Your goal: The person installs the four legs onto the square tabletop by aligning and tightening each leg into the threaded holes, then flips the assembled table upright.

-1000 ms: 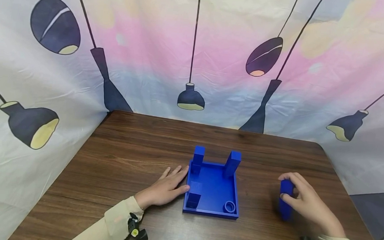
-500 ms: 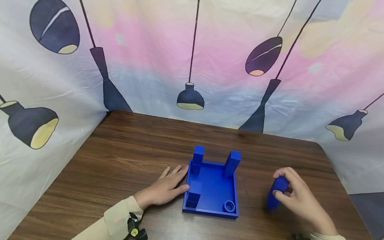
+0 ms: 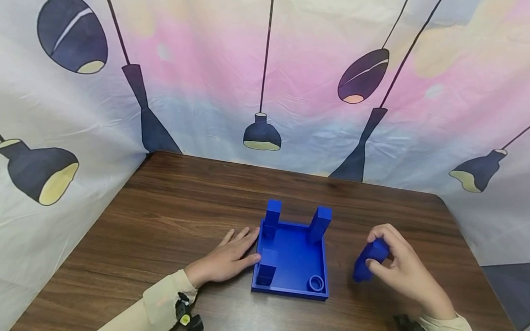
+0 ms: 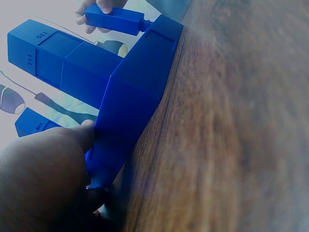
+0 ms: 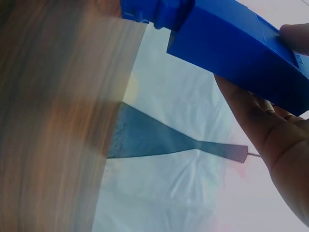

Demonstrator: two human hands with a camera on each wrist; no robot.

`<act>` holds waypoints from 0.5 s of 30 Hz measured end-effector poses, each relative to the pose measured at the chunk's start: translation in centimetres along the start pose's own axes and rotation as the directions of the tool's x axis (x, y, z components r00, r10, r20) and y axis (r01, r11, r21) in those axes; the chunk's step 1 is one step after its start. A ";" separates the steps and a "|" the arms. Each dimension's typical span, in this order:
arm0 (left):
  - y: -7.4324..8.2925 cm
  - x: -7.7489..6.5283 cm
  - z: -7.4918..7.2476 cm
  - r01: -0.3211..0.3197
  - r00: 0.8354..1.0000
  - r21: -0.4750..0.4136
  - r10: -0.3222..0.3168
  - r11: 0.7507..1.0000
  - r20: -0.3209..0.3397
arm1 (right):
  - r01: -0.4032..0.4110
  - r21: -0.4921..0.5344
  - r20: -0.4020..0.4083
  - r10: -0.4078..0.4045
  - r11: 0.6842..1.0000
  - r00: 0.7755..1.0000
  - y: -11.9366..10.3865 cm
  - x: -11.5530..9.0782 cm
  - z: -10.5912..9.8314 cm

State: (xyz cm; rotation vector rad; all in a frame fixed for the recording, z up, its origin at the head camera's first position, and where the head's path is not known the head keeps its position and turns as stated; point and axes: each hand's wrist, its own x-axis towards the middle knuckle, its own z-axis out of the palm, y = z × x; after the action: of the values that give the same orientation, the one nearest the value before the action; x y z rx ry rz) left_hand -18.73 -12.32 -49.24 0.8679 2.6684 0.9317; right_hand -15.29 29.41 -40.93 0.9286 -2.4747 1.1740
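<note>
A square, shallow blue tray (image 3: pixel 294 257) lies on the table, with blue square posts standing in three corners: far left (image 3: pixel 272 218), far right (image 3: pixel 319 224) and near left (image 3: pixel 267 269). A round raised ring (image 3: pixel 315 283) marks its near right corner. My left hand (image 3: pixel 223 261) lies flat, fingers extended, thumb and fingertips touching the tray's left side. To the right of the tray, my right hand (image 3: pixel 407 275) grips another blue post (image 3: pixel 369 261) between thumb and fingers, tilted and off the table. A narrower ridged end (image 5: pixel 166 12) of this post points downward.
The brown wooden table (image 3: pixel 189 196) extends around the tray on all sides. Behind it hangs a cloth backdrop (image 3: pixel 198 68) printed with lamps. Dark straps with small devices (image 3: pixel 187 318) sit at both wrists.
My right hand has carried the blue post leftward and slightly away from me, nearer the tray, tilting it more. The left hand and the tray have stayed in place.
</note>
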 end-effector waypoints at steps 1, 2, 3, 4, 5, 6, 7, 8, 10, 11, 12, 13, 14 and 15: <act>0.0 0.0 0.0 0.001 1.000 0.000 -0.001 1.000 0.001 | 0.008 -0.001 -0.002 -0.008 1.000 1.000 -0.1 0.1 0.1; 0.0 0.0 0.0 0.001 1.000 -0.001 -0.001 1.000 0.001 | 0.013 0.003 -0.003 -0.013 1.000 1.000 -0.2 0.2 0.2; 0.0 0.0 0.0 0.002 1.000 0.001 -0.002 1.000 0.002 | 0.017 0.004 -0.004 -0.017 1.000 1.000 -0.4 0.3 0.3; -0.1 0.0 0.0 0.003 1.000 0.003 -0.003 1.000 0.001 | 0.020 0.004 -0.005 -0.020 1.000 1.000 -0.5 0.4 0.4; -0.1 0.0 0.1 0.004 1.000 0.004 -0.004 1.000 0.000 | 0.020 0.012 -0.002 -0.020 1.000 1.000 -0.7 0.5 0.5; -0.1 0.0 0.1 0.004 1.000 0.005 -0.004 1.000 -0.001 | 0.021 0.017 -0.001 -0.021 1.000 1.000 -0.8 0.6 0.6; -0.1 0.0 0.1 0.003 1.000 0.005 -0.003 1.000 -0.002 | 0.019 0.024 0.000 -0.019 1.000 1.000 -1.0 0.7 0.7; -0.1 0.0 0.1 0.001 1.000 0.004 -0.001 1.000 -0.003 | 0.019 0.030 0.003 -0.019 0.999 1.000 -1.2 0.8 0.8; 0.0 0.0 0.0 -0.001 1.000 0.002 0.001 1.000 -0.006 | 0.033 0.032 0.007 -0.033 0.999 0.999 -1.5 1.0 1.0; 0.0 0.0 0.0 -0.002 1.000 0.002 0.002 1.000 -0.004 | 0.039 0.033 0.009 -0.039 0.999 0.999 -1.7 1.0 1.2; 0.0 0.0 0.0 -0.003 1.000 0.002 0.003 1.000 -0.004 | 0.046 0.031 0.011 -0.046 0.998 0.999 -1.8 1.1 1.3; 0.0 0.0 0.0 -0.004 1.000 0.002 0.004 1.000 -0.003 | 0.053 0.030 0.012 -0.054 0.998 0.998 -1.9 1.2 1.4; 0.0 0.0 0.0 -0.004 1.000 0.002 0.004 1.000 -0.003 | 0.058 0.031 0.015 -0.059 0.998 0.998 -2.1 1.3 1.5; 0.0 0.0 0.0 -0.004 1.000 0.003 0.004 1.000 -0.003 | 0.060 0.036 0.018 -0.060 0.998 0.998 -2.2 1.4 1.7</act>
State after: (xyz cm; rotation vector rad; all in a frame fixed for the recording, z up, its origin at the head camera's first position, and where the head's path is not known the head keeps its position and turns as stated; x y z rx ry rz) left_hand -18.71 -12.33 -49.29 0.8740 2.6718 0.9312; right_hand -14.88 26.50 -40.03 1.0214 -2.4306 1.1979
